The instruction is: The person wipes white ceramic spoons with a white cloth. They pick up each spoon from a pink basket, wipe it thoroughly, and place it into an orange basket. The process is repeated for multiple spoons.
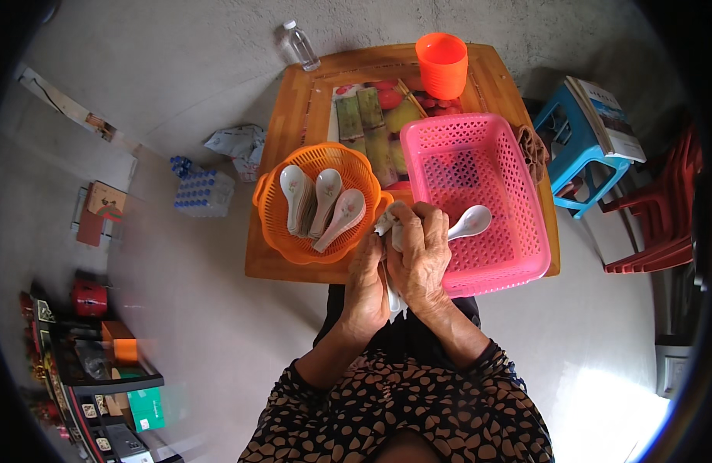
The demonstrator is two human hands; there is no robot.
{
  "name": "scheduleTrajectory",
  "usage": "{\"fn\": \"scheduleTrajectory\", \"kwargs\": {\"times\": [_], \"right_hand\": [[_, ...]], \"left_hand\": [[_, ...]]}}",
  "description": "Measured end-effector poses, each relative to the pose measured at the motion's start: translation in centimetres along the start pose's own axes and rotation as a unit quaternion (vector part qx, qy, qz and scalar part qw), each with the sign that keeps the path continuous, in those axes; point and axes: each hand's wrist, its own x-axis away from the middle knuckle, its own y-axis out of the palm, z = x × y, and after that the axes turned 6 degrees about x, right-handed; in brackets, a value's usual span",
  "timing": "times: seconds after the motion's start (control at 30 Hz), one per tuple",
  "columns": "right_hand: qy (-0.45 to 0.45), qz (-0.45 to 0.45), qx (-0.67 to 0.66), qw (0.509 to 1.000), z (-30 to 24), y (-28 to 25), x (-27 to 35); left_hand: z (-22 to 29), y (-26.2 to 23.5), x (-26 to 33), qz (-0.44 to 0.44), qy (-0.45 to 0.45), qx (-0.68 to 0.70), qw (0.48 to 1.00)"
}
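Note:
Close together at the table's front edge, my two hands are closed around a white spoon (393, 296), whose handle pokes out below them. My left hand (365, 282) grips the spoon from the left side. In my right hand (422, 258) a pale cloth (385, 224) is bunched against the spoon; the fingers hide most of both. To the left, an orange colander (272, 224) holds stacks of white floral spoons (326, 202). A pink perforated basket (529, 231) stands at the right, with a single white spoon (471, 221) inside, beside my right hand.
Orange stacked cups (442, 68) stand at the wooden table's (325, 69) far right. Behind the table's far left corner is a clear bottle (301, 46). A brown cloth (532, 153) lies by the basket. To the right, a blue stool (569, 154) bears papers, near red chairs (657, 208).

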Motion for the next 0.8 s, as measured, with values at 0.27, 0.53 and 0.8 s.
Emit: {"fn": "scheduleTrajectory", "kwargs": {"times": [0.27, 0.53, 0.8], "right_hand": [[-0.034, -0.117, -0.060, 0.991, 0.5, -0.7, 1.3], [-0.056, -0.263, -0.217, 0.938, 0.3, -3.7, 2.9], [-0.074, -0.179, -0.247, 0.949, 0.6, -3.2, 3.3]], "left_hand": [[0.4, -0.7, -0.4, 0.065, 0.027, -0.044, 0.997], [2.1, -0.2, -0.6, 0.216, 0.011, -0.057, 0.975], [2.1, -0.7, -0.3, 0.154, -0.037, -0.031, 0.987]]}}
